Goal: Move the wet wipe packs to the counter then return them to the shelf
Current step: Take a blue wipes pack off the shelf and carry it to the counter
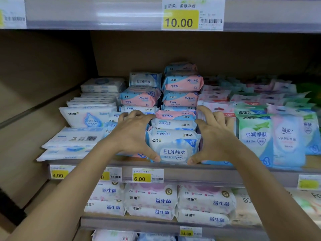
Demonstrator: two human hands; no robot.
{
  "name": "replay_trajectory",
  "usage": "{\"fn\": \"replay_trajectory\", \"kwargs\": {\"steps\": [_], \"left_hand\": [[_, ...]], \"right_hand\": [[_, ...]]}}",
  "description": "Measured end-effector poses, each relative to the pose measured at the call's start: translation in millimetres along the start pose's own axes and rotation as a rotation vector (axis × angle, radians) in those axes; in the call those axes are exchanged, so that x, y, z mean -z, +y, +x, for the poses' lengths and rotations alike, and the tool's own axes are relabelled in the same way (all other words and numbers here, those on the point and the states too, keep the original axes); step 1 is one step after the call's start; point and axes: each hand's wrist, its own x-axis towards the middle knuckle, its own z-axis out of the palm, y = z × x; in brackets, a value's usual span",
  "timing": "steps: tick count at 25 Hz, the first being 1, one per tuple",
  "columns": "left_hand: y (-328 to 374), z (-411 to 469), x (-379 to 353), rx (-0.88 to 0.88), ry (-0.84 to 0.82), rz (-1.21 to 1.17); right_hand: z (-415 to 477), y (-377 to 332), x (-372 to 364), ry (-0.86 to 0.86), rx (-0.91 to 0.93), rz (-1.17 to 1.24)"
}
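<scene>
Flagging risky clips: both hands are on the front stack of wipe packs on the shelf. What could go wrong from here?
1. The left hand and right hand grip the front stack only at its sides, so the pink pack on top could slide off in a lift.
2. The right hand is close beside the upright green pack. Pulling out might drag it over the shelf edge.

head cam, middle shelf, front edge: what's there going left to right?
white flat packs → left hand → EDI pack, gripped from both sides → right hand → green pack → pink-and-blue pack
</scene>
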Motion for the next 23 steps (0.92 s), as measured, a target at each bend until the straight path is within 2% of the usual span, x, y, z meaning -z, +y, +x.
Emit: {"fn": "replay_trajectory", "kwargs": {"steps": [3,6,10,16,19,23], "left_hand": [[-4.6,2.4,-4.2,-0.002,0.006,-0.010],[-9.1,2.5,-8.3,-0.031,0.067,-0.008],[-9.8,-2.8,-10.4,-0.078,0.137,-0.107],[-0.3,-7.5,2.5,-0.175,0.237,-0.479],[2.8,-16.4,-4.4,-0.220,0.251,-0.792],[12.6,-30.6,-31.1,-0.183,0.264,-1.048]], "right_hand": [[2.2,2.3,-2.7,0.038,0.004,0.071],[-1.9,5.7,-13.7,0.151,0.012,0.230],[-7.8,4.1,-17.5,0.216,-0.017,0.427],[-19.5,12.1,-22.5,0.345,0.028,0.767],[-32.4,13.7,-17.4,0.323,0.046,1.028],[-43.5,16.9,-27.5,0.303,0.156,1.255]]}}
